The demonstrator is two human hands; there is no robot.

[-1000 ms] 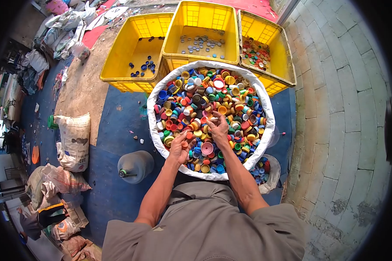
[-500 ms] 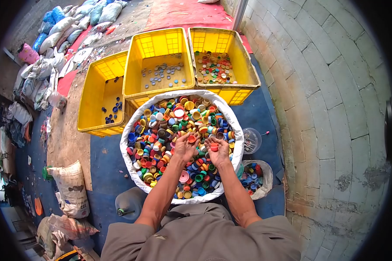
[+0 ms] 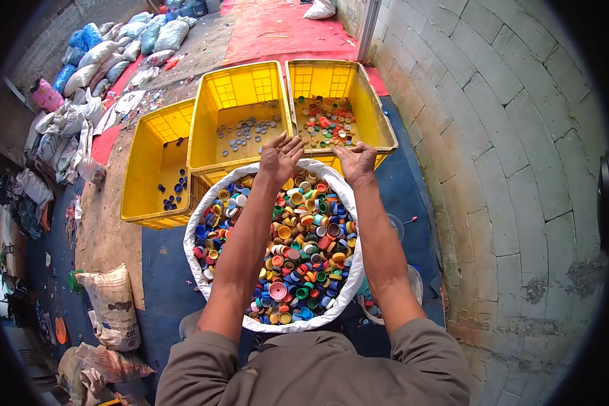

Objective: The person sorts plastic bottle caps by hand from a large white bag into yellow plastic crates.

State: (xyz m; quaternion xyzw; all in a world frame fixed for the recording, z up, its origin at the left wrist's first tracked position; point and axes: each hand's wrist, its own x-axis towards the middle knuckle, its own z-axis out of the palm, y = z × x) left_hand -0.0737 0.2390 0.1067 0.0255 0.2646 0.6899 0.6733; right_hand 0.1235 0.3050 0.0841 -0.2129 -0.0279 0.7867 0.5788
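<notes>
My left hand (image 3: pixel 282 160) is open, palm up and fingers stretched, at the near rim of the yellow crates. Just to its right, my right hand (image 3: pixel 357 162) is open too, thumb apart from the fingers, by the front edge of the right yellow crate (image 3: pixel 379 125). Neither palm shows a cap. Red-orange bottle caps (image 3: pixel 325 122) stand out in the right crate, above mixed caps on its floor. Below my forearms is a round white sack (image 3: pixel 191 260) with a rolled rim, full of bottle caps (image 3: pixel 298 250) in many colours.
The middle yellow crate (image 3: pixel 201 132) holds grey-blue caps, the left crate (image 3: pixel 137 172) dark blue ones. A smaller bag (image 3: pixel 415 284) and a clear tub (image 3: pixel 396 227) sit right of the sack. A block wall (image 3: pixel 507 169) bounds the right; filled sacks (image 3: pixel 118 304) stand left.
Both hands have moved forward from over the sack to the crates' near edge. The red caps they held have left them, and red-orange caps now show in the right crate.
</notes>
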